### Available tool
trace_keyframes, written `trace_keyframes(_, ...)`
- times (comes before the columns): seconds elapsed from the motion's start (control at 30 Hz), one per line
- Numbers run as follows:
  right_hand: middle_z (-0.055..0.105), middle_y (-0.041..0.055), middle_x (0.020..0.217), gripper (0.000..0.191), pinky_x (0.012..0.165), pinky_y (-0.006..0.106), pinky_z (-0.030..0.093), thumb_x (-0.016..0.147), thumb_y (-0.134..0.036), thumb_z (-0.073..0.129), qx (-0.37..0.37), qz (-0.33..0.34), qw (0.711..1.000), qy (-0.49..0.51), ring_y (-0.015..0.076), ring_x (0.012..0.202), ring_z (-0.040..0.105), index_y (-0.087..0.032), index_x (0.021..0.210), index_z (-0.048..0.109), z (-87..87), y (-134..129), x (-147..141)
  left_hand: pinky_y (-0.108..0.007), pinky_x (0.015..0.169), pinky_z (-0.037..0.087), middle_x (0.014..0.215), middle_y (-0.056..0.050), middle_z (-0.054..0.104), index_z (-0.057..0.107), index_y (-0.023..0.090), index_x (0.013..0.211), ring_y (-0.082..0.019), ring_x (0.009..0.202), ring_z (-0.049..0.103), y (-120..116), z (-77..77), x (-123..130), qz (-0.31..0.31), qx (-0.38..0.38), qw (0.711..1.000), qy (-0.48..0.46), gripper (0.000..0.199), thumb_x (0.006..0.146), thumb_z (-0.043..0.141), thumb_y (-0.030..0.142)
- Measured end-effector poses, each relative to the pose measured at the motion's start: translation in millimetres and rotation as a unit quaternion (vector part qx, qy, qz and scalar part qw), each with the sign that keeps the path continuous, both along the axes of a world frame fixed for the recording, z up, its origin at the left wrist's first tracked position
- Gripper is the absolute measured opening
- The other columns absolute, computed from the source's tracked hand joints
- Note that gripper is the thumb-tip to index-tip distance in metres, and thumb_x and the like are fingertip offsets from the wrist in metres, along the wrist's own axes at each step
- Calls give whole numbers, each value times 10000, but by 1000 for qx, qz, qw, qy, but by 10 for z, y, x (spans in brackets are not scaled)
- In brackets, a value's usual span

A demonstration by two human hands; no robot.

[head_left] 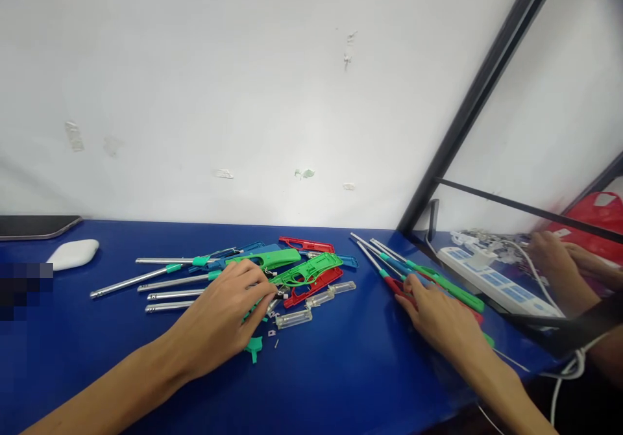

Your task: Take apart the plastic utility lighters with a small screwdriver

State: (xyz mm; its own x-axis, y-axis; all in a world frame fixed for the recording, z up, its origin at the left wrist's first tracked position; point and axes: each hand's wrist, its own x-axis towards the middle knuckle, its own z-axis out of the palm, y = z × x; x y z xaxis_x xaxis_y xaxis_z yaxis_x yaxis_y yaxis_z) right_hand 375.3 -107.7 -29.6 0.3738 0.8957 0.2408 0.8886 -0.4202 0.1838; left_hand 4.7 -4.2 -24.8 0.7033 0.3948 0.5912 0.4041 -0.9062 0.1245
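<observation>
My left hand (236, 305) is over a pile of lighter parts, fingers pinched together; a small black piece with a white end (281, 295) shows at the fingertips. Around it lie metal lighter tubes (170, 295), a green handle shell (311, 267), red handle shells (316, 285) and clear fuel tanks (294, 319). A teal trigger piece (254, 348) sits just below that hand. On the right, my right hand (435, 318) is closed over a row of long-nosed lighters, its fingers at a red-handled lighter (395, 285). A green-handled lighter (457, 290) lies beyond it.
A white earphone case (73, 254) and a dark phone or tablet (36, 226) are at the far left. A black metal frame (467, 110) rises at right. Behind it are a white power strip (496, 279), cables, a red bag (596, 217) and another person's hands (559, 260).
</observation>
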Motion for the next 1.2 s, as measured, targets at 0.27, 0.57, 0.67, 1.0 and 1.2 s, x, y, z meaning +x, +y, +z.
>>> trace_keyframes(0.27, 789, 74, 883, 302, 508, 324, 420, 995, -557, 544, 102, 35, 994, 19, 316, 680, 758, -285, 1121, 580, 327, -170, -50, -408, 850, 533, 972, -50, 694, 652, 178, 1185, -206, 950, 589, -71, 113, 9, -7, 87, 994, -63, 218, 1032, 517, 103)
trace_keyframes(0.57, 776, -37, 927, 184, 596, 287, 467, 995, -427, 677, 82, 394, 892, 209, 201, 674, 719, -322, 1089, 558, 668, 13, -1281, -502, 1073, 512, 1403, -188, 630, 493, 139, 1500, -332, 1332, 576, -279, 205, 60, -8, 226, 974, -29, 506, 1027, 603, 282)
trace_keyframes(0.67, 778, 1, 1095, 307, 669, 291, 479, 980, -364, 717, 83, 436, 862, 245, 226, 858, 755, -307, 1228, 546, 707, 203, -1501, -344, 779, 607, 1147, -137, 758, 396, 72, 1528, -223, 961, 742, -226, 142, 85, 44, 214, 976, -14, 490, 1120, 391, 342)
trace_keyframes(1.0, 506, -37, 735, 422, 562, 288, 321, 1084, -560, 410, 210, 363, 815, 400, 123, 571, 386, -222, 962, 629, 834, 774, -958, -250, 428, 348, 975, -60, 715, 625, 157, 1269, -137, 609, 636, 42, 81, -64, 169, 166, 972, -9, 273, 1103, 435, 262)
trace_keyframes(1.2, 584, -15, 702, 513, 616, 309, 386, 1038, -662, 455, 75, 380, 801, 455, 150, 639, 502, -225, 940, 705, 674, 804, -999, -238, 492, 441, 1000, -48, 694, 621, 181, 1265, -150, 685, 648, 16, 100, -47, 147, 160, 976, -36, 235, 1081, 496, 258)
